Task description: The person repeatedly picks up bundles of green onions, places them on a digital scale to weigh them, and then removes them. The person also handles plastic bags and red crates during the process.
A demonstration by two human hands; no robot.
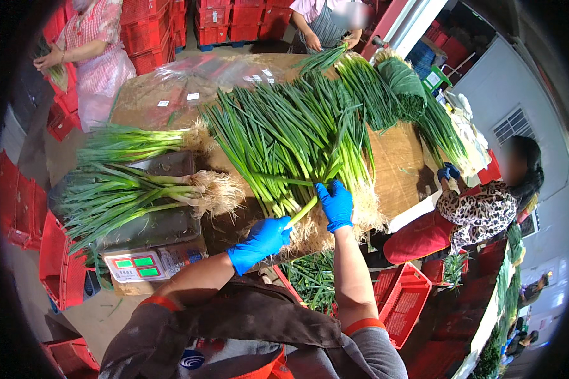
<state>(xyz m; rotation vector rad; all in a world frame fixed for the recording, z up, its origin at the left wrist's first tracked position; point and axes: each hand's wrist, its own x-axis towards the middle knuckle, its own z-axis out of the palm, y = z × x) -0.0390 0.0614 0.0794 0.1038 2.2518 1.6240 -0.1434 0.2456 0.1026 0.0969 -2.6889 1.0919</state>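
Both my hands wear blue gloves and meet over a large heap of green onions (284, 128) with pale, hairy roots. My left hand (261, 239) is shut on the lower stem of a single green onion (304, 212), near its root end. Higher on that same stalk, my right hand (334, 203) grips where the leaves fork apart. To the left, a bunch of green onions (156, 189) lies on the tray of a digital scale (137, 266), roots pointing right. Another bunch (142, 143) lies just beyond it.
Clear plastic bags (204, 71) with small labels lie on the far side of the wooden table (398, 166). A red crate of leaf trimmings (313, 279) stands below its front edge. Co-workers stand at the far side; one person (479, 218) sits at the right.
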